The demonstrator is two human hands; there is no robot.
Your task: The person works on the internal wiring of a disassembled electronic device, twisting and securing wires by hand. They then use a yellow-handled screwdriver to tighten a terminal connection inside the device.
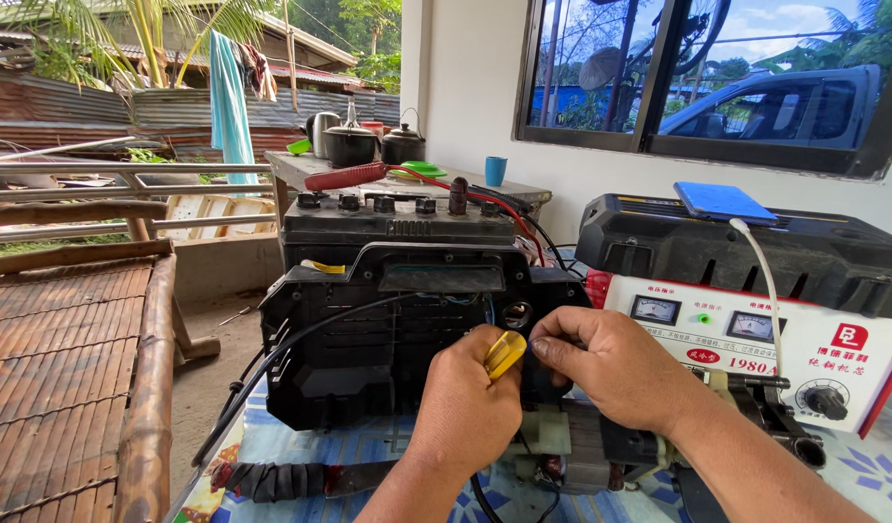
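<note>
With the left hand [462, 402] pinching the yellow connector [505, 353] against the black casing [368, 339], the right hand [606, 363], curled closed beside it, should steady things and avoid tugging.

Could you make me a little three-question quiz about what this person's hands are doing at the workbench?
1. True or false: the left hand holds a yellow piece.
2. What lies on top of the charger box? A) blue phone B) kettle C) cup
3. What does the right hand press against?

Key: 1 true. 2 A, the blue phone. 3 the black plastic housing.
</note>
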